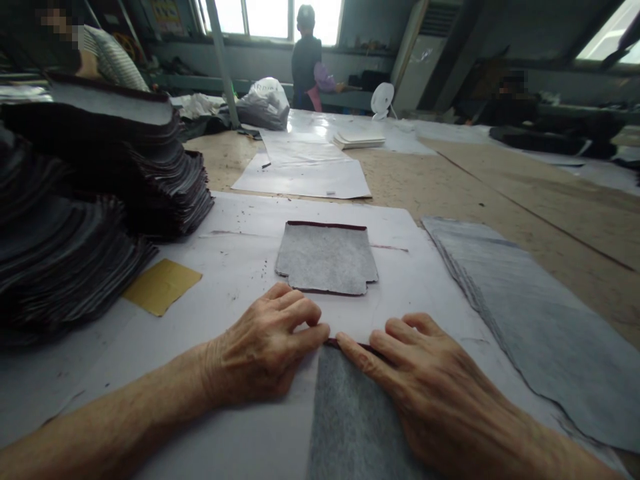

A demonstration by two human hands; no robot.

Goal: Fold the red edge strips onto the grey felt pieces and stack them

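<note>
A long grey lined piece lies in front of me, with a narrow dark red strip folded along its far edge. My left hand is closed, thumb and forefinger pinching at the left end of that edge. My right hand bends over the same edge, its forefinger stretched along the fold and the other fingers curled onto it; its thumb is hidden. Just beyond my hands, a smaller grey piece with notched near corners and dark red edges lies flat, touched by neither hand.
White paper covers the table here. Tall stacks of dark pieces stand at the left, near a yellow card. A pile of grey pieces lies at right. Farther off are a plastic bag, a white fan and several people.
</note>
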